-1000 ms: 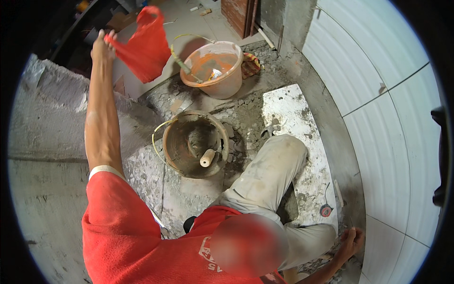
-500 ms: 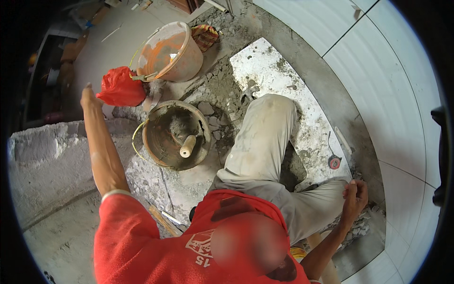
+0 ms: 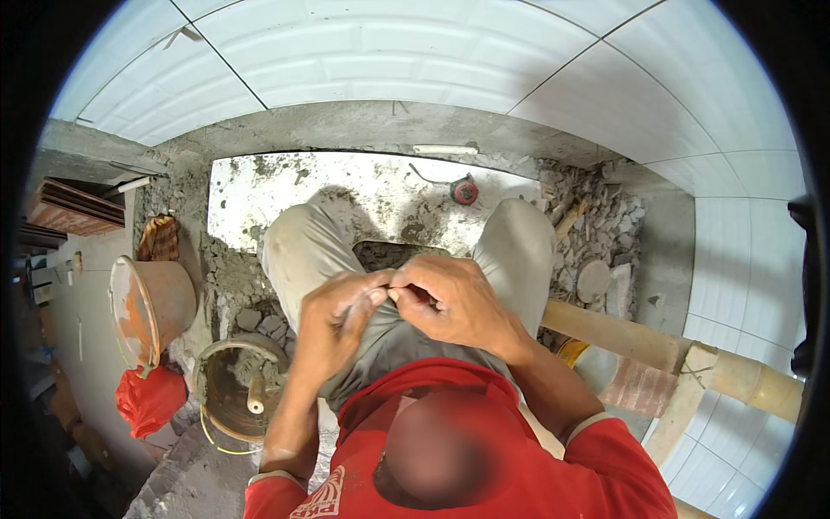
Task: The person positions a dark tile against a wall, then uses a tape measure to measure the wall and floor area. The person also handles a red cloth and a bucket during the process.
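My left hand and right hand meet over my lap, thumbs and fingertips pinched together on something too small to make out. Between and beyond my bent knees lies a white board spattered with mortar, a red and black tape measure on it. Down to the left, a mortar bucket contains a wooden-handled tool. A red plastic bag lies beside a pale orange-stained bucket at the left.
White wall tiles curve round the back and right. Broken rubble lies right of the board. Bamboo poles cross at the right. A checked cloth and stacked brown tiles sit at the left; a rough concrete edge is lower left.
My left hand has left the red bag, now lying by the bucket, and joined my right hand over my lap. The view has swung round toward the tiled wall.
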A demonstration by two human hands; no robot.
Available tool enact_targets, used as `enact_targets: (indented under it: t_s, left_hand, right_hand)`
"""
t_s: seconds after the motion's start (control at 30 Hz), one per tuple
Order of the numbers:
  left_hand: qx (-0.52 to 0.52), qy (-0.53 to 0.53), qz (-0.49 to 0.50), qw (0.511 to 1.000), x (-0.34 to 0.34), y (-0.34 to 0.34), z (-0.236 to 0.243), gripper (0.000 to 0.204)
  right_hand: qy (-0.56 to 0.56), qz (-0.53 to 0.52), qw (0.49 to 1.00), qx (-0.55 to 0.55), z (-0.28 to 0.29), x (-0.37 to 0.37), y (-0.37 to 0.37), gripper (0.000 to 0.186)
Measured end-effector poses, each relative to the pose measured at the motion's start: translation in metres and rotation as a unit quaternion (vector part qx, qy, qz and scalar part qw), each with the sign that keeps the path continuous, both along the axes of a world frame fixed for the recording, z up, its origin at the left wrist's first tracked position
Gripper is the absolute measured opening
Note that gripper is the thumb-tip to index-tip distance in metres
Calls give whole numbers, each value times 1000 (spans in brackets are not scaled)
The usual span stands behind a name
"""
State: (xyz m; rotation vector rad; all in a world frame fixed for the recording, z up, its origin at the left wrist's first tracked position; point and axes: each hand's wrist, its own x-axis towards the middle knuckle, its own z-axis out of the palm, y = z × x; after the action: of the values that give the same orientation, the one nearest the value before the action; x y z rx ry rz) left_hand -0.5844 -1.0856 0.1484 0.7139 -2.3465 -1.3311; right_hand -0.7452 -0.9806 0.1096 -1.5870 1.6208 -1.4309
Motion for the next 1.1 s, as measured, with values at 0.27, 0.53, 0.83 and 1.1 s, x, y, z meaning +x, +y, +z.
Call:
enact_targets:
  t_s: [0.27,0.53,0.83,1.1]
  left_hand:
    - [-59,-85,133,986,53,-39,-30,11]
    - [28,152,378,913,77,-46,-90,18]
    - [-2,136,417,898,64,-25,-121,20]
    - [36,152,321,934,-22,-31,-88,43]
  right_hand:
    - [-114,-91,983,109,-73,23,-27,25]
    - [120,44,950,285,-238,64,-149,25]
    - [403,44,903,142,-306,102,-172,36]
    - [175,80,973,130,-261,57,-165,38]
